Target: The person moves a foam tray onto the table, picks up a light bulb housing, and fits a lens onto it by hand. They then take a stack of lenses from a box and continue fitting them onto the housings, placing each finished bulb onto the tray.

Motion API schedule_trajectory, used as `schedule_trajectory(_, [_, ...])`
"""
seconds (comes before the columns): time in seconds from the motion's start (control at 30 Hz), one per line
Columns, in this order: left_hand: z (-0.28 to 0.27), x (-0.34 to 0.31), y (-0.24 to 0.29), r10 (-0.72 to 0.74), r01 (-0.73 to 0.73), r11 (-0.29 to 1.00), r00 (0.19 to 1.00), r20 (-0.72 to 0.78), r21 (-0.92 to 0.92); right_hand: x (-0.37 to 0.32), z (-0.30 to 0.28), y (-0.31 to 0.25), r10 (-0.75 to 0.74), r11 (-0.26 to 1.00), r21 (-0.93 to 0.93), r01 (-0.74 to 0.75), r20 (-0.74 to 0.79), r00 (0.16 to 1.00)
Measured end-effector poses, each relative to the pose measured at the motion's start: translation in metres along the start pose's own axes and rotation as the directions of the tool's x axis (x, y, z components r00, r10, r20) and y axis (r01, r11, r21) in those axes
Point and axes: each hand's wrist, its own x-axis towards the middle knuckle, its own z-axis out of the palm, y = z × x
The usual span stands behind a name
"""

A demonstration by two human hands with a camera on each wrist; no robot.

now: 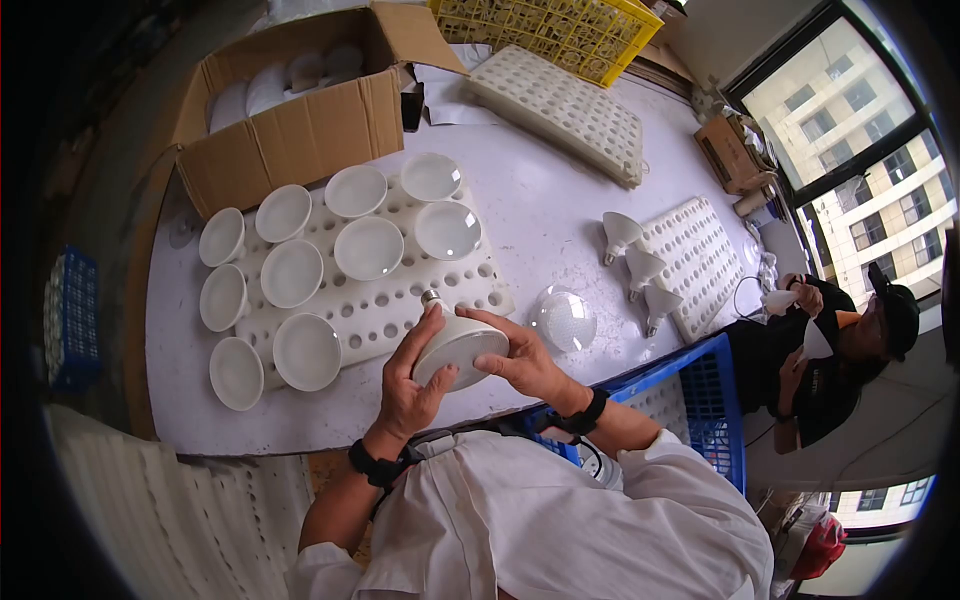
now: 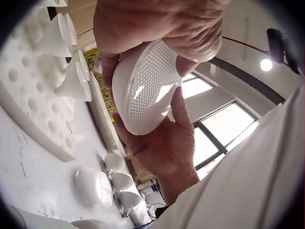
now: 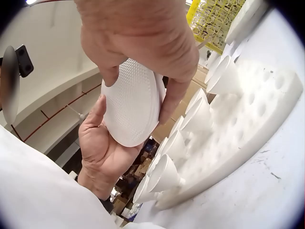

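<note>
Both hands hold one white lamp [image 1: 461, 352] in front of the torso, its wide lens face tilted up and its metal screw base pointing away. The left hand [image 1: 408, 385] grips the rim on one side, thumb on the lens; the right hand [image 1: 530, 362] grips the opposite side, its thumb also over the face. In the left wrist view the lens [image 2: 153, 88] shows a fine dimpled pattern. The right wrist view shows the same lens [image 3: 131, 102] between both hands. Beyond them, a perforated foam tray [image 1: 390, 325] carries several lamps [image 1: 307, 352] set face up.
An open cardboard box [image 1: 290, 140] stands at the back left, a yellow crate [image 1: 560, 30] and a foam tray [image 1: 560, 105] behind. A clear round cover [image 1: 564, 320], several lamps [image 1: 645, 268] and another tray [image 1: 695, 260] lie right. A blue crate [image 1: 715, 430] and a seated person [image 1: 840, 350] are beyond.
</note>
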Motion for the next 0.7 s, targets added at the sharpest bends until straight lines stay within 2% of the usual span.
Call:
schedule_trajectory(0.07, [-0.001, 0.000, 0.002, 0.023, -0.023, 1.000, 1.000, 0.003, 0.009, -0.001, 0.003, -0.002, -0.094, 0.994, -0.048, 0.095, 0.016, 0.995])
schedule_trajectory(0.2, [-0.005, 0.000, 0.002, 0.028, -0.029, 1.000, 0.999, 0.021, 0.006, -0.005, 0.009, 0.001, -0.131, 0.991, -0.034, 0.131, 0.001, 0.991])
schedule_trajectory(0.23, [-0.005, -0.001, 0.003, 0.028, -0.029, 1.000, 0.999, 0.023, 0.007, -0.007, 0.011, 0.002, -0.122, 0.992, -0.015, 0.122, -0.014, 0.992])
schedule_trajectory(0.3, [-0.007, -0.003, 0.003, -0.070, 0.071, 0.997, 0.997, 0.020, -0.044, -0.006, 0.013, 0.003, -0.113, 0.994, 0.004, 0.113, -0.030, 0.993])
schedule_trajectory(0.33, [-0.008, -0.003, 0.002, -0.071, 0.072, 0.996, 0.997, 0.021, -0.044, -0.005, 0.015, 0.003, -0.074, 0.997, -0.040, 0.072, -0.051, 0.996])
schedule_trajectory(0.4, [-0.009, -0.005, -0.003, -0.177, 0.176, 0.974, 0.984, 0.009, -0.141, -0.004, 0.019, 0.002, -0.035, 0.996, -0.081, 0.029, -0.079, 0.996])
schedule_trajectory(0.47, [-0.011, -0.006, -0.013, -0.195, 0.192, 0.961, 0.981, 0.007, -0.198, -0.002, 0.021, 0.002, 0.046, 0.988, -0.138, -0.061, -0.107, 0.993])
schedule_trajectory(0.53, [-0.011, -0.011, -0.023, -0.217, 0.211, 0.944, 0.976, 0.004, -0.252, 0.000, 0.027, -0.008, 0.072, 0.982, -0.168, -0.088, -0.097, 0.993])
schedule_trajectory(0.6, [-0.013, -0.015, -0.032, -0.300, 0.270, 0.821, 0.954, 0.023, -0.502, 0.005, 0.029, -0.010, 0.092, 0.974, -0.198, -0.108, -0.088, 0.992])
schedule_trajectory(0.63, [-0.015, -0.018, -0.036, -0.301, 0.275, 0.823, 0.953, 0.029, -0.498, 0.006, 0.029, -0.008, 0.054, 0.980, -0.190, -0.065, -0.062, 0.997])
schedule_trajectory(0.67, [-0.017, -0.021, -0.041, -0.351, 0.315, 0.761, 0.935, 0.048, -0.567, 0.007, 0.029, -0.007, 0.018, 0.983, -0.184, -0.024, -0.034, 0.999])
schedule_trajectory(0.7, [-0.020, -0.023, -0.043, -0.398, 0.350, 0.692, 0.914, 0.071, -0.632, 0.009, 0.029, -0.007, 0.055, 0.989, -0.139, -0.057, -0.023, 0.998])
